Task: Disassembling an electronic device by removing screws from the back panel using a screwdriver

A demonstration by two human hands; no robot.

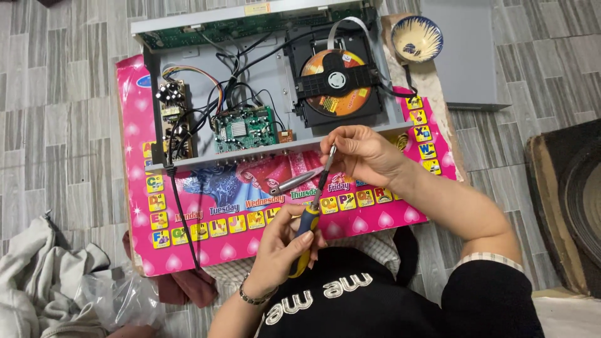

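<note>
head view: blue-yellow-handled screwdriver (311,213), dark steel shaft.

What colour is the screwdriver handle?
Blue and yellow screwdriver handle, seen in the head view.

The floor (56,94) is grey wood-look tile, evenly lit. A pink mat (219,241) lies in the middle of it. Left of the mat, low down, sits a heap of pale cloth (37,281) with clear plastic (116,294). Up and right of the mat are a patterned bowl (416,37) and a grey panel (469,50). Far right of the mat stands a dark speaker (570,200).
</note>
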